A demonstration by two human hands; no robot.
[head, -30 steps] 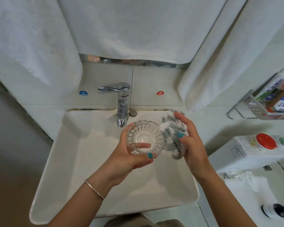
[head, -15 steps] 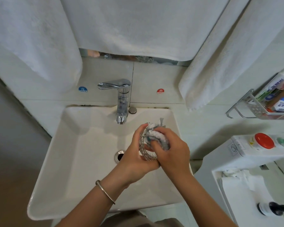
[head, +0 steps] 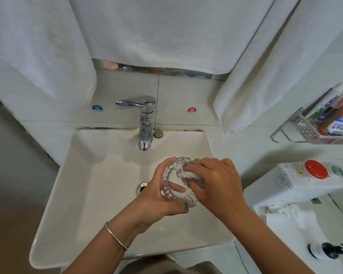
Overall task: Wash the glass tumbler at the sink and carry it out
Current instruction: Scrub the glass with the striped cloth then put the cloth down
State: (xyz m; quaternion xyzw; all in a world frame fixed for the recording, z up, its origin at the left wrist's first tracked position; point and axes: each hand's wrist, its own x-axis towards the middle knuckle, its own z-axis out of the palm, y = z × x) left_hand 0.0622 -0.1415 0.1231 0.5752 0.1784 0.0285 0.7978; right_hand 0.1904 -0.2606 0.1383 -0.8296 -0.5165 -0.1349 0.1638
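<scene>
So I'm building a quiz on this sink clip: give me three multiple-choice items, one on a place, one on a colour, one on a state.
1. Where is the glass tumbler?
A on the shelf
B over the sink
C on the floor

2. What colour is the HOT sticker?
A red
B green
C yellow

3. What is the faucet doing?
A gushing
B dripping foam
C no water visible

Answers:
B, the left hand holds it above the basin.
A, red dot on the tile.
C, no stream below the spout while the right hand pushes the scrubber inside.

White towels hang above; a wall rack holds tubes.
</scene>
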